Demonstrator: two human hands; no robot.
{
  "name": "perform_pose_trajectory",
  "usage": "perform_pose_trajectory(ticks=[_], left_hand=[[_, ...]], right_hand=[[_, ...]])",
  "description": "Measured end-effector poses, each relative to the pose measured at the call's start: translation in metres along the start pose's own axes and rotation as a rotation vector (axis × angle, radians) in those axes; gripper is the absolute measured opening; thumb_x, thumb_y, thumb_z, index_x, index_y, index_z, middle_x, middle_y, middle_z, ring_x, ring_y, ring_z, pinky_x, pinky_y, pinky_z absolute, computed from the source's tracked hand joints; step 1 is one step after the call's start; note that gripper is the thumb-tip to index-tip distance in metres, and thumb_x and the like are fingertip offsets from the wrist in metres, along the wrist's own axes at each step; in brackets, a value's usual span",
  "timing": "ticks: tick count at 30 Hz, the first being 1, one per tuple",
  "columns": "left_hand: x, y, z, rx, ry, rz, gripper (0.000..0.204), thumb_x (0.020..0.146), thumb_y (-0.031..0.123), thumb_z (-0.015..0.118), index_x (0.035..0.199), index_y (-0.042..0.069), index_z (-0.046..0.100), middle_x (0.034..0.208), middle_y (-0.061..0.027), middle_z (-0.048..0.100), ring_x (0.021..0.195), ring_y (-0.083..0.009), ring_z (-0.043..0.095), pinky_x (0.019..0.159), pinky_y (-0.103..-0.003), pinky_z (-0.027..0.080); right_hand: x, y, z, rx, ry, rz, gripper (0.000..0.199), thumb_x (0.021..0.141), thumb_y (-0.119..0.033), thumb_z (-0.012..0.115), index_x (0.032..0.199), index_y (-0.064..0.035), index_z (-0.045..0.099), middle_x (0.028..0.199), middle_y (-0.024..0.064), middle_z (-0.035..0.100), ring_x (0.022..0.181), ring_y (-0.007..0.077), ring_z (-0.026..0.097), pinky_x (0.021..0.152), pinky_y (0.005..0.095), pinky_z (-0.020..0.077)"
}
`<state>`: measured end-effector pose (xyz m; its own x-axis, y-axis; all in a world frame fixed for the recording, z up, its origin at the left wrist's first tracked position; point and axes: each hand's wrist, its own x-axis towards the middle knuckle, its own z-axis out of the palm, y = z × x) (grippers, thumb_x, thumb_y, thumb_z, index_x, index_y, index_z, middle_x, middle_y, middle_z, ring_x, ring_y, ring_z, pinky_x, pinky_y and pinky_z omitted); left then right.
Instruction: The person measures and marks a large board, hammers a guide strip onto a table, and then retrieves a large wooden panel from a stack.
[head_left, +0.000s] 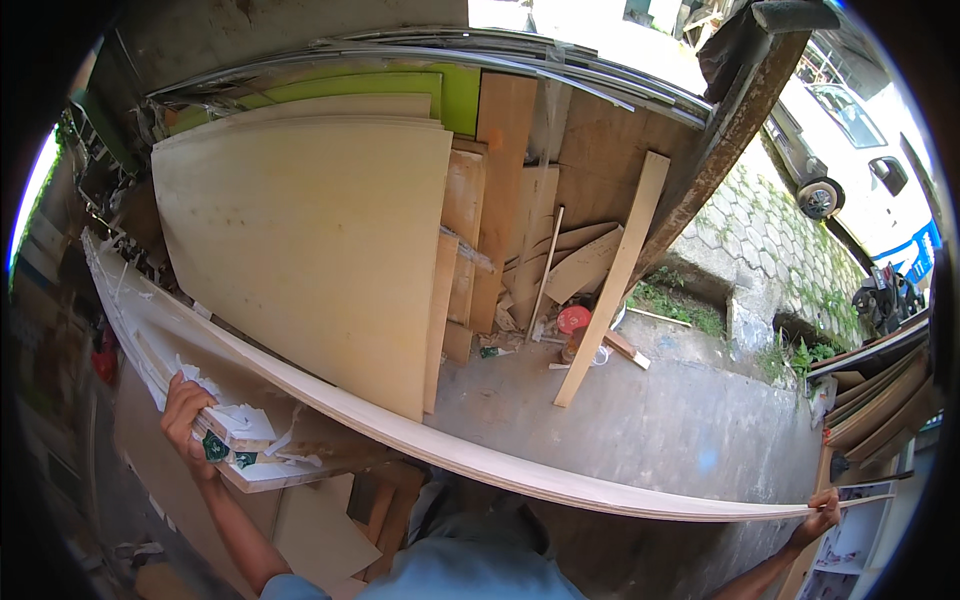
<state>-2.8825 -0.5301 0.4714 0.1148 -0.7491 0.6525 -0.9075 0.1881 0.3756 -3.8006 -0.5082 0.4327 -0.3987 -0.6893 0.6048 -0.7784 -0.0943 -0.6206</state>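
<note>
A long, thin plywood panel (470,462) stretches across in front of me, seen almost edge-on, from the far left to the lower right. My right hand (822,515) is closed around its right end. At the left, my left hand (186,412) has its fingers wrapped over the edge of a white-faced board (150,318). Torn white wrapping (245,418) and bits of green show at this board's near corner, beside my fingers. How the board and the panel meet on the left is hard to make out.
Large pale plywood sheets (310,240) lean against the wall ahead. A narrow plank (615,285) stands tilted near wood offcuts (580,262) and a red lid (573,319). Stacked brown sheets (885,405) are at the right. Outside, a white vehicle (860,150) stands on paving.
</note>
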Motion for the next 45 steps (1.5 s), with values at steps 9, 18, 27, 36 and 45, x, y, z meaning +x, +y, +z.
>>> perform_pose_trajectory(ticks=[9, 18, 27, 36, 45], left_hand=[[0.002, -0.005, 0.004, -0.022, 0.007, 0.026, 0.09, 0.09, 0.077, 0.028, 0.075, -0.007, 0.058, 0.075, -0.0178, 0.058, 0.076, -0.0337, 0.059, 0.11, -0.059, 0.034], [-0.004, -0.011, -0.002, -0.028, -0.001, 0.028, 0.091, 0.09, 0.077, 0.03, 0.075, -0.008, 0.059, 0.075, -0.0182, 0.059, 0.077, -0.0347, 0.059, 0.109, -0.059, 0.035], [0.001, -0.006, 0.006, -0.043, 0.012, 0.02, 0.09, 0.089, 0.076, 0.03, 0.075, -0.008, 0.058, 0.073, -0.0188, 0.058, 0.076, -0.0355, 0.059, 0.109, -0.059, 0.035], [0.004, 0.001, 0.001, -0.022, 0.009, 0.041, 0.088, 0.09, 0.074, 0.029, 0.077, -0.008, 0.058, 0.075, -0.0197, 0.059, 0.079, -0.0363, 0.06, 0.11, -0.06, 0.035], [0.002, 0.006, -0.004, -0.011, 0.014, -0.014, 0.092, 0.089, 0.078, 0.03, 0.076, -0.009, 0.059, 0.076, -0.0189, 0.06, 0.079, -0.0348, 0.06, 0.11, -0.059, 0.035]], right_hand=[[-0.091, -0.327, 0.245, -0.199, -0.207, -0.441, 0.042, 0.093, -0.039, 0.06, 0.065, -0.0088, 0.053, 0.06, 0.0064, 0.047, 0.055, 0.0259, 0.046, 0.06, 0.0377, 0.0353], [-0.082, -0.274, 0.226, -0.286, -0.044, -0.565, 0.038, 0.092, -0.015, 0.049, 0.055, -0.0091, 0.04, 0.052, 0.0071, 0.04, 0.047, 0.0253, 0.043, 0.053, 0.0383, 0.0316], [-0.039, -0.119, 0.106, -0.412, 0.157, -0.716, 0.033, 0.096, -0.019, 0.041, 0.065, -0.0059, 0.039, 0.053, 0.009, 0.034, 0.049, 0.0293, 0.039, 0.056, 0.0414, 0.0331], [0.005, 0.106, -0.043, -0.492, 0.23, -0.399, 0.039, 0.098, -0.018, 0.047, 0.066, 0.0023, 0.042, 0.061, 0.014, 0.044, 0.057, 0.031, 0.044, 0.065, 0.0468, 0.0398], [-0.008, -0.065, 0.073, -0.161, -0.07, -0.271, 0.051, 0.103, -0.036, 0.038, 0.067, -0.0002, 0.043, 0.065, 0.0094, 0.043, 0.066, 0.0239, 0.043, 0.069, 0.0405, 0.0348]])
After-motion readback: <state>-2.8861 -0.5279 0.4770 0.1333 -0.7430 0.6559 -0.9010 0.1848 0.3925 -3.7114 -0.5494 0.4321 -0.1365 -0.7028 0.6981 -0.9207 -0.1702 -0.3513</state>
